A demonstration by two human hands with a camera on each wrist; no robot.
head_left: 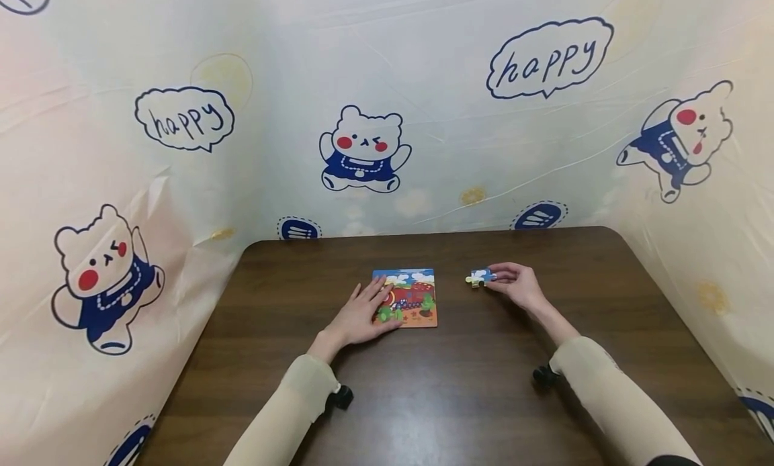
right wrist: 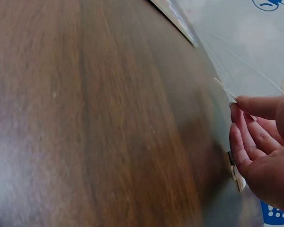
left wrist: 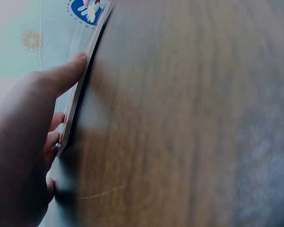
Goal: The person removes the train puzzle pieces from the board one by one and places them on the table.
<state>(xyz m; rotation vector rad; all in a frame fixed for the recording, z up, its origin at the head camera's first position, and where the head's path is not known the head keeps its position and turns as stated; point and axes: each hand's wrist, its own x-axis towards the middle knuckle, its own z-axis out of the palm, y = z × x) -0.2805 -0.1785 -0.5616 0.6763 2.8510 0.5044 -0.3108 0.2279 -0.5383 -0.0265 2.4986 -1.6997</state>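
Observation:
On the table lies a square jigsaw puzzle (head_left: 417, 305) with a picture of blue sky, a red form and green plants. My left hand (head_left: 363, 315) rests on its left part, fingers spread. The left wrist view shows the left thumb (left wrist: 68, 73) against the puzzle's edge. To the right, apart from the puzzle, my right hand (head_left: 517, 285) pinches a blue and white puzzle piece (head_left: 480, 277) between thumb and fingertips. That piece (right wrist: 223, 86) appears edge-on in the right wrist view. Behind the right fingers there is another small, partly hidden thing (right wrist: 236, 177), its kind unclear.
The brown wooden table (head_left: 447, 399) has rounded far corners. A light cloth (head_left: 423, 70) with printed bears and "happy" bubbles hangs around its back and sides. Small black devices (head_left: 341, 397) sit at both sleeve cuffs.

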